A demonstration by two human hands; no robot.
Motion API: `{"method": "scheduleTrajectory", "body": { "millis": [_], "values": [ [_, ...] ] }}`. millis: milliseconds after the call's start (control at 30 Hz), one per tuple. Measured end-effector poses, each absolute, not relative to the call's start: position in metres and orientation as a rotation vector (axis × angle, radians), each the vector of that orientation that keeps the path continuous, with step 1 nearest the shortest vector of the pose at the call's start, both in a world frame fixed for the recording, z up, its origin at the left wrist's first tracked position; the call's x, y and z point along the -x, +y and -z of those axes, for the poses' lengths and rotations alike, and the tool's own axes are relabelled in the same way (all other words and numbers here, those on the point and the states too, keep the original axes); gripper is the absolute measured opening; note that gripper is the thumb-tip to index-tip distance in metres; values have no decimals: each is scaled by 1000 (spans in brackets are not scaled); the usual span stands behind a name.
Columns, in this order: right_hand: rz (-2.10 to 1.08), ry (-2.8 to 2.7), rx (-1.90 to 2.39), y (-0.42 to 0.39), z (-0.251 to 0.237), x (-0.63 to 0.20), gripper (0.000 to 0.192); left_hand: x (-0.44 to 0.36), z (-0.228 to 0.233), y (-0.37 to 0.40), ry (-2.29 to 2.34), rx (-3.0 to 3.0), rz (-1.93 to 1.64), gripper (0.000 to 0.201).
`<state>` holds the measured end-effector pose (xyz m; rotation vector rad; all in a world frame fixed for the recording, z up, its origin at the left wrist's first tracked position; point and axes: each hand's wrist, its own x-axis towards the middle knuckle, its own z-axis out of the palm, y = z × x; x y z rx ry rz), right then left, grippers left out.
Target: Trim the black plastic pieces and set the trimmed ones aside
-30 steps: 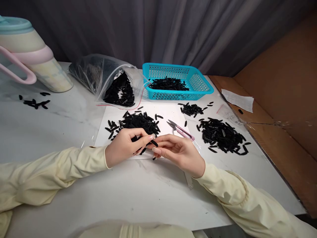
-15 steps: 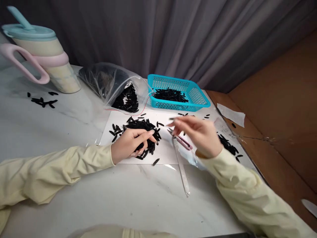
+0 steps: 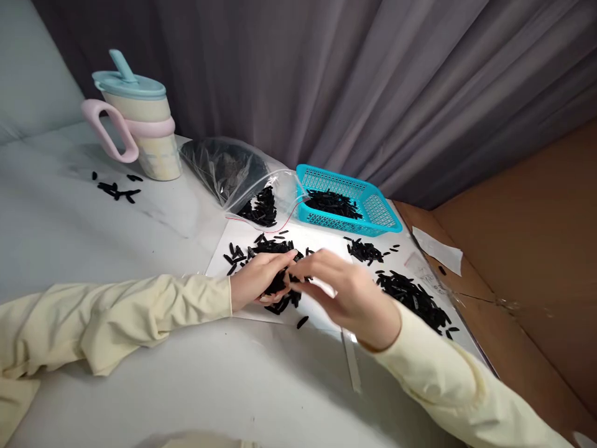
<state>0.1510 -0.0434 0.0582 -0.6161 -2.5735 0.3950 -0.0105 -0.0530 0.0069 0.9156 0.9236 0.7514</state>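
Scatter of slender black pieces (image 3: 130, 193) is observed at far left on a white, faintly veined tabletop (image 3: 163, 242). Just behind it, a tapered cup (image 3: 149, 127) with blue lid and pink handle is stood upright. Farther right, a clear plastic zip bag (image 3: 224, 171) with a red-lined mouth is laid on its side; black pieces are contained inside.

Near centre, a white paper sheet (image 3: 321, 314) is partly covered by the main pile of slender black pieces (image 3: 268, 246). The bare left hand (image 3: 259, 277), sleeved in pale yellow, is placed at this pile, thumb above and fingers curled below. Black pieces are seen between; whether they are clasped or merely lie behind cannot be told. One loose black piece (image 3: 303, 322) is noted by the sheet's near edge.

The bare right hand (image 3: 349, 295) is held with fingers bent, tips at the left hand's fingers; whether anything is pinched cannot be told. Beyond it, a turquoise perforated plastic basket (image 3: 342, 224) is partly filled with black pieces. A narrow white strip (image 3: 352, 364) is partly hidden by the right wrist.

Farther right, a small black cluster (image 3: 366, 251) and a larger black heap (image 3: 413, 298) are spread. At far right, a white slip (image 3: 438, 249) is seen on brown cardboard (image 3: 517, 249).
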Motion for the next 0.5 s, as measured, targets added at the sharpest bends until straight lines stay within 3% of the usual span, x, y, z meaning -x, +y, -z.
{"method": "scheduleTrajectory", "body": {
  "millis": [200,400,500],
  "values": [
    [-232,-2584,586,-59,-27,-142,22,12,-6,-52,917,-948,-716,39],
    [-371,-2574,496,-53,-27,-148,25,12,-7,-54,928,-1061,-686,38],
    [-177,-2569,457,-55,-26,-147,30,12,-7,-54,940,-1076,-670,37]
  ]
}}
